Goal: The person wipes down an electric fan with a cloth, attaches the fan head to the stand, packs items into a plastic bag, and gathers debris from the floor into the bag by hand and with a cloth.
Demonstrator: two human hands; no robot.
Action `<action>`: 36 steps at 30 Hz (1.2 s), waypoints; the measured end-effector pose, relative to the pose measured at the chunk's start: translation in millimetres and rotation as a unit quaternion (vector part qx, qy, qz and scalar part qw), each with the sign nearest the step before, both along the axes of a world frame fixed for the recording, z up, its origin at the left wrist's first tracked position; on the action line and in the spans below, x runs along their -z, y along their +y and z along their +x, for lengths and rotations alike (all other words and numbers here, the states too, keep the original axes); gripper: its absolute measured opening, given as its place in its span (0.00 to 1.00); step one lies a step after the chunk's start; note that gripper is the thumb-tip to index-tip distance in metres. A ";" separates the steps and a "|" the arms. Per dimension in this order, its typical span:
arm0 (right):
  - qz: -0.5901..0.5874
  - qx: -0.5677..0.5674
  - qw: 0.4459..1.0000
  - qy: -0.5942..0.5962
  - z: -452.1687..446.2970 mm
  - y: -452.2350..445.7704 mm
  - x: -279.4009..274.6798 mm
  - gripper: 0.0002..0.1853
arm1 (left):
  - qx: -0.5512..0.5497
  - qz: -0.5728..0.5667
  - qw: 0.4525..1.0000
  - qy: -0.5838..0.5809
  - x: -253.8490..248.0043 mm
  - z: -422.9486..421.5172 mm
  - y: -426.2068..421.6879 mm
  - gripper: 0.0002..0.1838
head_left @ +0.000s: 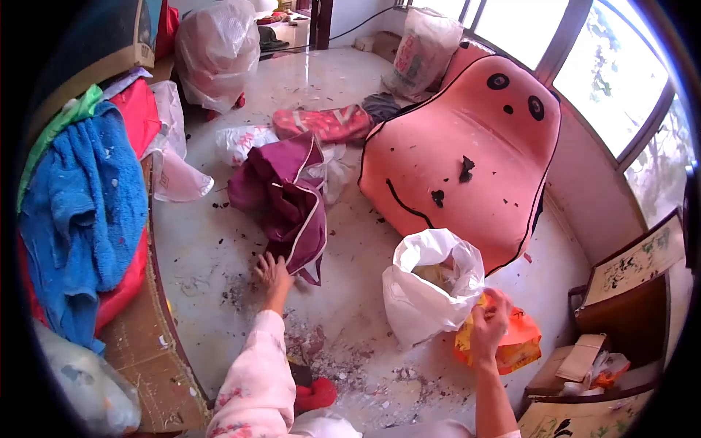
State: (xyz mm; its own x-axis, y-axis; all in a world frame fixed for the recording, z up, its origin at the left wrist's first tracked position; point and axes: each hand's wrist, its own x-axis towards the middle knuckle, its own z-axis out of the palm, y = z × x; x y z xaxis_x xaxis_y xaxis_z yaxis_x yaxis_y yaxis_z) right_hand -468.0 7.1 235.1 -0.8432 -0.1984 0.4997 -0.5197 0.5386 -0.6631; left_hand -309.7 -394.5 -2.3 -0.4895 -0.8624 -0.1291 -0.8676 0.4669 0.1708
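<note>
My left hand reaches to the lower edge of a maroon cloth bag with pale piping, which lies crumpled on the floor. Its fingers are apart, and the fingertips touch or nearly touch the cloth. My right hand is closed at the top of an orange and yellow plastic bag, just beside the rim of a white plastic sack. The sack stands upright with its mouth open, and something brownish shows inside. How the right fingertips grip is partly hidden.
A pink padded seat with a panda face bears dark scraps. Debris litters the floor. A blue towel drapes over cardboard at left. Lower right stands a wooden cabinet; plastic-wrapped bundles sit behind.
</note>
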 end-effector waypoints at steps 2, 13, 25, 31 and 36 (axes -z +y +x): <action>0.047 -0.062 0.994 0.081 17.2 -0.5 0.0 0.16 | -0.021 -0.006 0.995 0.093 29.2 7.0 10.0 0.30; -0.159 -0.291 0.789 -0.517 79.9 -111.9 113.9 0.36 | 0.287 0.184 0.865 0.368 -135.8 81.1 210.5 0.09; 0.158 -0.260 0.847 -0.436 84.8 9.8 139.2 0.26 | -0.107 0.115 0.971 0.180 -31.4 52.7 61.5 0.61; -0.088 -0.128 0.672 -0.724 74.8 19.8 166.4 0.18 | 0.057 0.421 0.878 0.221 38.4 65.2 110.4 0.34; -0.190 -0.174 0.544 -0.799 70.4 -11.7 211.6 0.24 | 0.056 0.544 0.732 0.406 -57.1 86.2 191.3 0.21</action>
